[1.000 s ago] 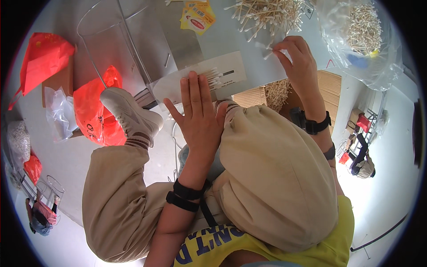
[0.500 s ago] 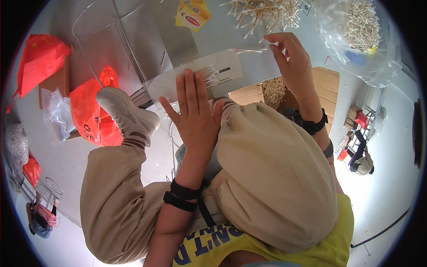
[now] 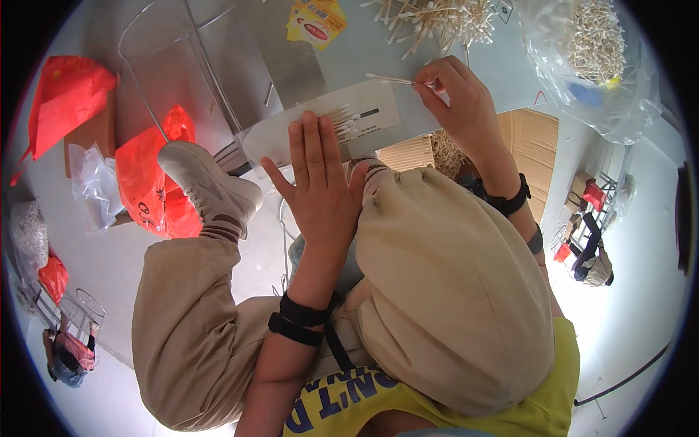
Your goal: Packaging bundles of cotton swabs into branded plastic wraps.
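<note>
My left hand lies flat with its fingers stretched out over a clear plastic packet on the grey table. White-tipped cotton swabs show in the packet beyond its fingertips; their other ends are hidden under the hand. Just right of the packet's far corner, my right hand pinches one or more loose cotton swabs between thumb and forefinger. Their tips point left, above the packet's far edge. A heap of loose cotton swabs lies on the table beyond the right hand.
Yellow cards lie at the far side. A clear bag of cotton swabs sits far right. Below the table edge stands a cardboard box with more swabs. Red bags are at the left. Two people work in the background.
My right hand has shifted left and closed on the loose swabs, which now sit tilted between its fingertips. The left hand and the packet have stayed in place.
</note>
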### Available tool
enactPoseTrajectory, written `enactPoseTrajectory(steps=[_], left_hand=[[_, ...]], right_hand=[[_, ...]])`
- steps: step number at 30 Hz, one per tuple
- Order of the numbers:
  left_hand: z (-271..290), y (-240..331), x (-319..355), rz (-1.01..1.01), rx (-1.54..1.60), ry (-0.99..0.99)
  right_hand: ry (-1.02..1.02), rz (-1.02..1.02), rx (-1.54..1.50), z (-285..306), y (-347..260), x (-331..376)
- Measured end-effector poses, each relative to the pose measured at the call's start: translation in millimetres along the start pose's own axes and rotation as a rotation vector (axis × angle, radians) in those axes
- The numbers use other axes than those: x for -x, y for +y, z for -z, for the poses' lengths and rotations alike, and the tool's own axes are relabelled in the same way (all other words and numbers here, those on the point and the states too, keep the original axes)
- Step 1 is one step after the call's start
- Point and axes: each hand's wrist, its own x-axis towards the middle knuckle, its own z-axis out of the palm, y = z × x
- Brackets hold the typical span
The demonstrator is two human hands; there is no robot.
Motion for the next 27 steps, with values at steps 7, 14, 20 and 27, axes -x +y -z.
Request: enactPoseTrajectory(steps=[7, 14, 20, 27], left_hand=[[-0.1, 2.2, -0.7, -0.004, 0.021, 0.003], [-0.3, 0.8, -0.3, 0.005, 0.015, -0.003], [-0.4, 1.7, -1.0, -0.004, 0.018, 0.006], [-1.3, 1.5, -0.8, -0.001, 0.018, 0.011]], right_hand=[[-0.043, 0.112, -0.082, -3.9, -12.7, -12.8], [-0.010, 0.001, -0.069, 5.8, -9.5, -2.7], [0.052, 0.023, -0.032, 2.6, -9.3, 2.4], [0.089, 0.194, 0.022, -9.9, -6.0, -3.5]])
